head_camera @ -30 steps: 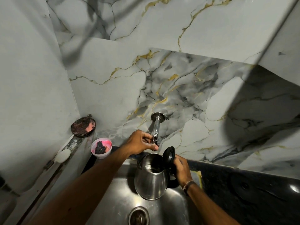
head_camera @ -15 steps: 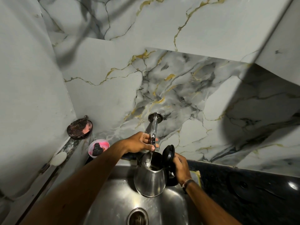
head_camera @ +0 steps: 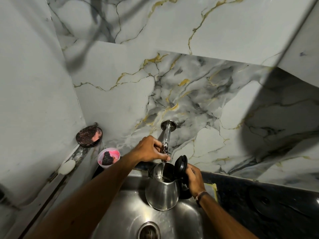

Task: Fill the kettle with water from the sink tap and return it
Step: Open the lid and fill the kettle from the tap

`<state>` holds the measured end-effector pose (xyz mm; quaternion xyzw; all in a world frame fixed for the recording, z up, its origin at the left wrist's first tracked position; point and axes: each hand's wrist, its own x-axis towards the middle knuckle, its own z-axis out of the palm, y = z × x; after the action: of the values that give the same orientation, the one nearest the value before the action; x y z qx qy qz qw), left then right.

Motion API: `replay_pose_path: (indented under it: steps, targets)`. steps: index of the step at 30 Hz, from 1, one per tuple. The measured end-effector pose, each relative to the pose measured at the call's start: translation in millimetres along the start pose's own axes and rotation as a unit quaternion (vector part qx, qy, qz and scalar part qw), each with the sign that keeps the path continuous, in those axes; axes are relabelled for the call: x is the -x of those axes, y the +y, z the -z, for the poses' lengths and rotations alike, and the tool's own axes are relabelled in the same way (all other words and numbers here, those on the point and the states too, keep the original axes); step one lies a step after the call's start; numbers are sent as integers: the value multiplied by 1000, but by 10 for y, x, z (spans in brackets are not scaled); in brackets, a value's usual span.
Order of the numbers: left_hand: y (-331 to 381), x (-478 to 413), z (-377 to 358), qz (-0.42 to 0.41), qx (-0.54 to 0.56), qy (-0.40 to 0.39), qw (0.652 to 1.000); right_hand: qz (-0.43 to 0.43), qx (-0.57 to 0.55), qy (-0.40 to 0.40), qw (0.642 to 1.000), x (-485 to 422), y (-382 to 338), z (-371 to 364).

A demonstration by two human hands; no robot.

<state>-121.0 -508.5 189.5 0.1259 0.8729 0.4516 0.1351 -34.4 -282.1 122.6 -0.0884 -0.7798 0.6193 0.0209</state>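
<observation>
Both hands are occupied. The left hand (head_camera: 150,150) is curled round the lever of the tap (head_camera: 167,133). The right hand (head_camera: 194,178) grips the black handle on the right side of the kettle (head_camera: 162,195). The kettle stands upright within the sink (head_camera: 120,213), lid (head_camera: 180,163) tipped back, with its open mouth directly below the spout, so a thin stream of water (head_camera: 162,169) falls straight in. Its fill level cannot be read. Closing the tap suits the left hand, the nearer one; lifting the kettle out suits the right.
</observation>
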Motion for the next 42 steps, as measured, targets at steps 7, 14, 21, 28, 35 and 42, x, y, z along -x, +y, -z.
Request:
replay_pose_path:
  steps: [7,14,21,28,35,42]
  targets:
    - [-15,24,-59,7,47,12,999,8,0,3,1000,-32,29,-18]
    - [-43,19,-78,15,96,-1,995,5,18,9,1000,-39,84,1]
    - [-98,23,-58,9,106,-22,994,4,17,6,1000,-31,66,9]
    - [-79,58,-63,8,91,-13,996,12,2,5,1000,-21,53,-31]
    - [-31,102,-61,26,67,-5,997,17,2,4,1000,-21,95,-51]
    - [-29,106,-51,22,55,-1,998,16,10,2,1000,-36,136,-44]
